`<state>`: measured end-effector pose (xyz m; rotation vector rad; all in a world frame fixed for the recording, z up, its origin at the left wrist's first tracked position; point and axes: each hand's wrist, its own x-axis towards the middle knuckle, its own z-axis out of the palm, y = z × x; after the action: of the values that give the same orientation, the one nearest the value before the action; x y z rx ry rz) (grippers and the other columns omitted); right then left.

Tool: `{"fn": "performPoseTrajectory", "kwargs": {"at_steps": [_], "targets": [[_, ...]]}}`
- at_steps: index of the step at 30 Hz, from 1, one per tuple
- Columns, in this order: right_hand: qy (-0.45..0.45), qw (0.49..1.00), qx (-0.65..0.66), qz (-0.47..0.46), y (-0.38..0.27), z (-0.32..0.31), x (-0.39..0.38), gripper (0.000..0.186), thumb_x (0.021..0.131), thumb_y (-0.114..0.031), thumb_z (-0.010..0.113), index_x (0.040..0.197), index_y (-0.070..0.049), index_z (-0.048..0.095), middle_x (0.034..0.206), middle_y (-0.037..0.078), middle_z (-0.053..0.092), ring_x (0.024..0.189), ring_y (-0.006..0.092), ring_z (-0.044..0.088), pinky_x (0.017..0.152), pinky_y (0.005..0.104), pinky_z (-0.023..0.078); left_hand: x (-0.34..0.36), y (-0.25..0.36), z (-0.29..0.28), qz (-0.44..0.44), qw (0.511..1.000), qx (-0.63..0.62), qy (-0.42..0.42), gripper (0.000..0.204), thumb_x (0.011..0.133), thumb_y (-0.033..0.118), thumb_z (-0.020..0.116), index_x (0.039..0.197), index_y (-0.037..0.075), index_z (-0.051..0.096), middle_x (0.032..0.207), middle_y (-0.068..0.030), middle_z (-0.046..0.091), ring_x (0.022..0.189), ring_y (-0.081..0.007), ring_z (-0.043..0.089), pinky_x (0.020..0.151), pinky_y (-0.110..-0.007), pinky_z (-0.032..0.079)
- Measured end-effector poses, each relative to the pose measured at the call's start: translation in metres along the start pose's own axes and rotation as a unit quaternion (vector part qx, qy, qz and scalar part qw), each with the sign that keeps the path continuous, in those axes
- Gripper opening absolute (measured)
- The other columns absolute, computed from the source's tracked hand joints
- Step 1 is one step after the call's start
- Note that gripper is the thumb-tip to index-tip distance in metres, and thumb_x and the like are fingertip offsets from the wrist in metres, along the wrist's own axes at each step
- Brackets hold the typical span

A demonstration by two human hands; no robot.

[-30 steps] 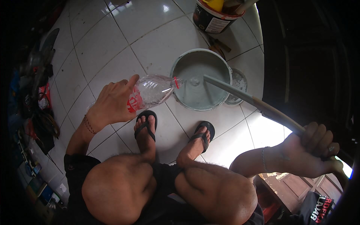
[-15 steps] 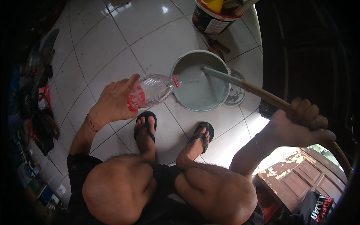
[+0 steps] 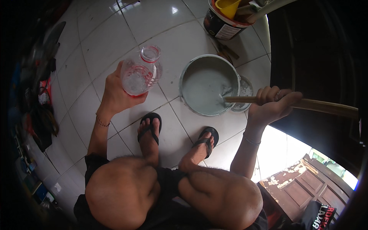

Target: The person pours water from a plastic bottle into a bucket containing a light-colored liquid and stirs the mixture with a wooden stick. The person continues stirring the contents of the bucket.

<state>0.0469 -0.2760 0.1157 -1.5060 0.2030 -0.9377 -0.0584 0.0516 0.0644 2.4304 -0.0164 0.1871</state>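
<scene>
My left hand (image 3: pixel 118 95) is wrapped round a clear plastic bottle (image 3: pixel 152 73) with a red label and a red ring at its uncapped neck. The bottle is held clear of the bucket, its mouth turned up, and a little liquid shows inside. To its right a pale bucket (image 3: pixel 181 89) stands on the floor with grey-white liquid (image 3: pixel 201 92) in it. Closed round a long wooden stick (image 3: pixel 326 106), my right hand (image 3: pixel 273 106) is just right of the bucket. The stick's far end is sunk in the liquid, near the right side.
A round, smeared lid (image 3: pixel 247 94) lies beside the bucket. Beyond stands a dark tub (image 3: pixel 214 25) holding a yellow scoop (image 3: pixel 229 7) and handles. A dark door (image 3: pixel 306 50) borders the right. A peeling brown panel (image 3: pixel 303 184) lies lower right; clutter (image 3: pixel 42 115) lines the left.
The bottle has been drawn back left from the bucket and turned mouth up. My right hand has come lower along the stick and closer to the bucket; the stick's dipped end sits deeper.
</scene>
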Motion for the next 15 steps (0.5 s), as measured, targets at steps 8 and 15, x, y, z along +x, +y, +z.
{"fn": "performPoseTrajectory", "kwargs": {"at_steps": [8,15], "targets": [[-0.01,1.0,0.022,-0.002,0.009,0.015,-0.016,0.063,0.109,-0.063,0.034,0.066,-0.017,0.031,0.045,-0.002,0.025,0.037,0.0079,0.024,0.038,0.0252,0.021,0.01,-0.036,0.039,-0.003,0.989,-0.009,0.146,0.078,0.061,0.026,0.097,0.126,0.003,0.061,0.112,-0.0131,0.074,0.099,-0.0274,0.075,0.09,-0.036,0.061],[-0.013,0.999,0.037,-0.005,0.011,0.006,-0.018,0.063,0.109,-0.064,0.032,0.067,-0.017,0.03,0.045,-0.003,0.025,0.037,0.0077,0.023,0.038,0.025,0.02,0.025,-0.057,0.067,0.057,0.972,-0.031,0.227,0.068,0.069,0.031,0.096,0.122,0.004,0.065,0.112,-0.0097,0.074,0.101,-0.0212,0.074,0.091,-0.035,0.06]]}}
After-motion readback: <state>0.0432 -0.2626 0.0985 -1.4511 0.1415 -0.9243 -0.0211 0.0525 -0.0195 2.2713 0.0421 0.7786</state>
